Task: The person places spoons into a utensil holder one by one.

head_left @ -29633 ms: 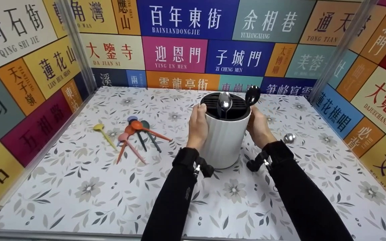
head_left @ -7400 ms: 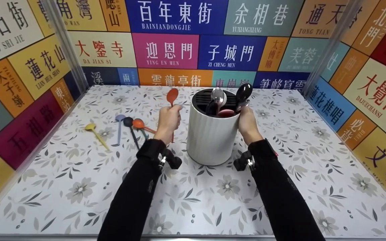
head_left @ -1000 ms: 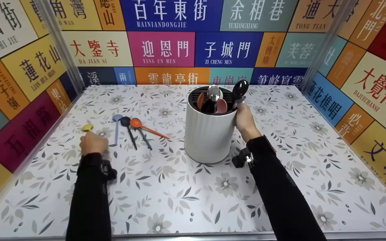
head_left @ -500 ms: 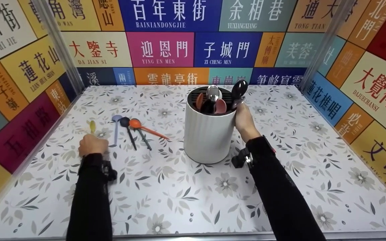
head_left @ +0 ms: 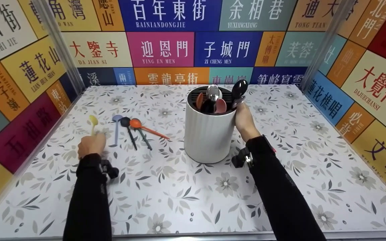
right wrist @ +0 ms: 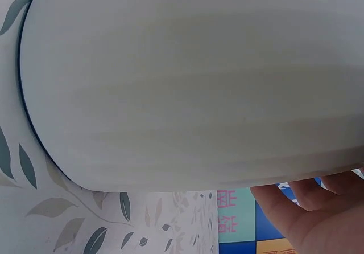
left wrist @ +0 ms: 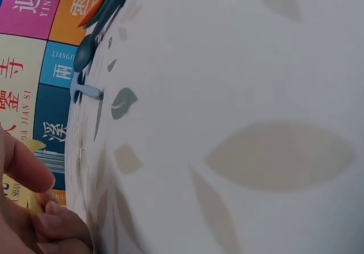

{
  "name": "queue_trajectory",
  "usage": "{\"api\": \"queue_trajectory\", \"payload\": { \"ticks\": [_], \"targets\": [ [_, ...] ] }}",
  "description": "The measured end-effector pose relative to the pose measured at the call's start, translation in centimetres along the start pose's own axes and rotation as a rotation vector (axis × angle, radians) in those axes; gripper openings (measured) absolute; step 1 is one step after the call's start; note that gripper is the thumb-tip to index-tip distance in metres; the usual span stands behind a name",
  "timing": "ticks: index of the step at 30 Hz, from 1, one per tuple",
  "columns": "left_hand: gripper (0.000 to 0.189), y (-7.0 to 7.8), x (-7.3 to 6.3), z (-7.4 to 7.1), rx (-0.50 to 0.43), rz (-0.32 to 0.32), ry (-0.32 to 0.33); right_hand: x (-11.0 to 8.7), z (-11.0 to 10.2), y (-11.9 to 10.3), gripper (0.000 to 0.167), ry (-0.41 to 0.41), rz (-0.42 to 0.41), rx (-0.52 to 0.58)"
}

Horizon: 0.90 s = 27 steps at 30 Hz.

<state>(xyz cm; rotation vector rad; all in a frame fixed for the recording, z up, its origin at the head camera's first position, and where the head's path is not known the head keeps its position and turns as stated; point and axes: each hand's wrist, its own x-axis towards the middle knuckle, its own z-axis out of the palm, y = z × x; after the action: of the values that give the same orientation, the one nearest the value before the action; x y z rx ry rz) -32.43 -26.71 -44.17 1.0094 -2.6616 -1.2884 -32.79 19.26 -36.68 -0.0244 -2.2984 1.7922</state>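
At the left of the head view my left hand (head_left: 91,145) pinches a yellow spoon (head_left: 93,120) by its handle, bowl end up and pointing away from me. In the left wrist view the thumb and curled fingers (left wrist: 60,225) close on the yellow handle. A white ribbed utensil holder (head_left: 208,137) stands upright right of centre. My right hand (head_left: 245,122) grips its right side near the rim, fingertips hidden behind it. Out of its black slotted top rise a black spoon (head_left: 239,88), a shiny metal spoon (head_left: 213,92), a pink spoon (head_left: 220,106) and a red-orange spoon (head_left: 199,100).
Between the left hand and the holder lie a blue spoon (head_left: 116,130), a black spoon (head_left: 131,135), a dark green spoon (head_left: 144,139) and an orange spoon (head_left: 151,129) on the flowered tabletop (head_left: 166,194). Panels with street names (head_left: 161,48) stand around the back and sides.
Earlier my left hand held a red-orange spoon; one now stands in the holder, as does a pink one. Over the last second the yellow spoon has turned upward in my fingers. The right hand stays put.
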Motion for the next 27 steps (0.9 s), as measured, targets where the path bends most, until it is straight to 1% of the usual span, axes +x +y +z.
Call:
{"api": "queue_trajectory", "payload": {
  "ticks": [4,8,10,13,16,19,22,24,27],
  "targets": [
    [0.052,0.3,-0.2,0.5,-0.102,0.015,0.032,0.1,0.0,0.1,0.061,-0.008,-0.011,0.001],
    [0.043,1.1,-0.1,1.4,-0.218,0.047,0.086,0.1,0.0,0.1,0.059,0.000,-0.009,-0.019],
    [0.034,1.7,-0.1,2.0,-0.303,0.066,0.120,0.1,0.0,0.0,0.059,0.001,-0.008,-0.023],
    [0.019,2.9,-0.2,2.7,-0.448,0.121,0.168,0.2,0.0,0.0,0.060,0.002,-0.010,-0.019],
    [0.033,4.2,-0.7,3.3,-0.586,0.210,0.200,0.2,0.0,0.1,0.061,-0.002,-0.017,-0.015],
    [0.040,5.5,-1.4,3.8,-0.726,0.295,0.176,0.2,-0.1,0.1,0.061,-0.003,-0.019,-0.010],
    [0.039,6.6,-2.3,4.2,-0.822,0.354,0.131,0.2,-0.1,0.1,0.060,-0.003,-0.013,0.000],
    [0.038,7.4,-3.0,4.4,-0.854,0.377,0.099,0.2,-0.1,0.1,0.060,-0.006,-0.005,0.003],
    [0.040,8.5,-3.8,4.6,-0.860,0.416,0.076,0.1,-0.1,0.1,0.061,-0.017,-0.007,0.007]
  ]
}}
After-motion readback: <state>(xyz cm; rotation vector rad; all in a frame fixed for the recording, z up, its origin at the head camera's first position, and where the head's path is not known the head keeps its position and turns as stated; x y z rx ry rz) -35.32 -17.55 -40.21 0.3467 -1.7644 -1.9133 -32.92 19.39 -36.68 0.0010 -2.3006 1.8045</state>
